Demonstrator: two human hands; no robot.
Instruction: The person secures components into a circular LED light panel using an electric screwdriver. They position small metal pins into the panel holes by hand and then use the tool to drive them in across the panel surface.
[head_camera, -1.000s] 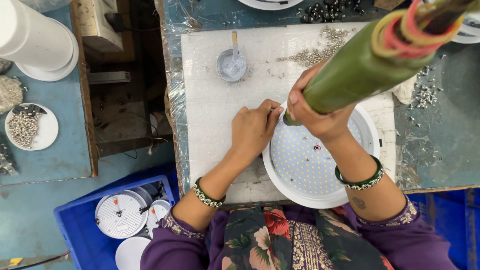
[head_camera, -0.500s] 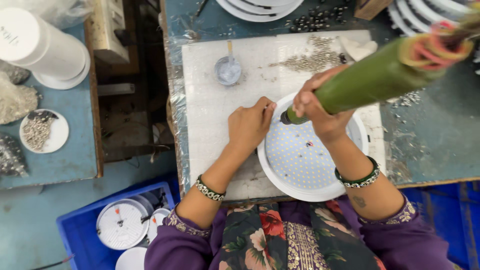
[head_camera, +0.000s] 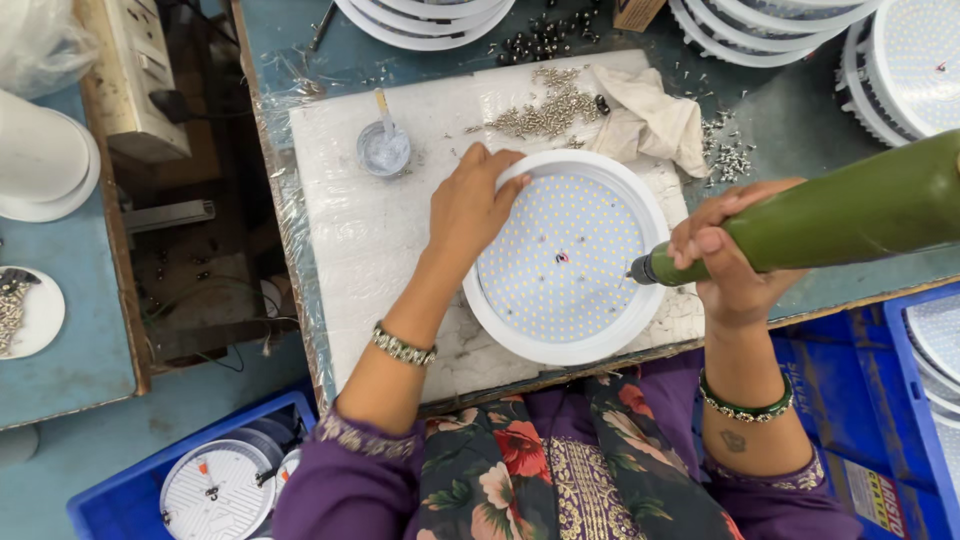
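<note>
Head view, screws (head_camera: 545, 110), cloth (head_camera: 650, 122) behind lamp (head_camera: 565, 255)

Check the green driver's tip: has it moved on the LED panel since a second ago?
Yes. The green power screwdriver tip has gone from the round LED panel's upper-left rim to its right edge, judged against the panel; right hand holds it.

My one head camera looks straight down, close over the counter (head_camera: 380, 250) and my lap.

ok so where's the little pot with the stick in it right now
In the head view the small pot sits on the white board, upper left, just left of the left hand and the round light panel.
</note>
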